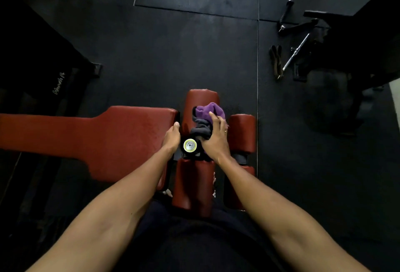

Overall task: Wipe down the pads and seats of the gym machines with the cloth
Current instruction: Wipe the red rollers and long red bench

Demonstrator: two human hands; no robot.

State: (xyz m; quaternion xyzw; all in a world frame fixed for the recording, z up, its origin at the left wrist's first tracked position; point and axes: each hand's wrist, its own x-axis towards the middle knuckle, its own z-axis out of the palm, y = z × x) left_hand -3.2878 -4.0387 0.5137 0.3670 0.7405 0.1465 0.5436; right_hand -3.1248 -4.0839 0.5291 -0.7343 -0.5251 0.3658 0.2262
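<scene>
A red padded bench seat [91,137] stretches from the left edge to the middle. At its end stand several red roller pads: a far one [201,101], a near one [193,187] and a right one [243,133]. My right hand [216,137] presses a bunched purple and grey cloth [207,118] onto the far roller pad. My left hand [172,137] rests flat on the seat's end edge, holding nothing. Between my hands is a round yellow-rimmed cap [190,145] on the black frame.
Black rubber floor mats lie all around. Loose cable handles and a metal bar [295,51] lie on the floor at the upper right beside a black machine [357,51]. Another dark machine [43,64] stands at the left. My legs are close under the rollers.
</scene>
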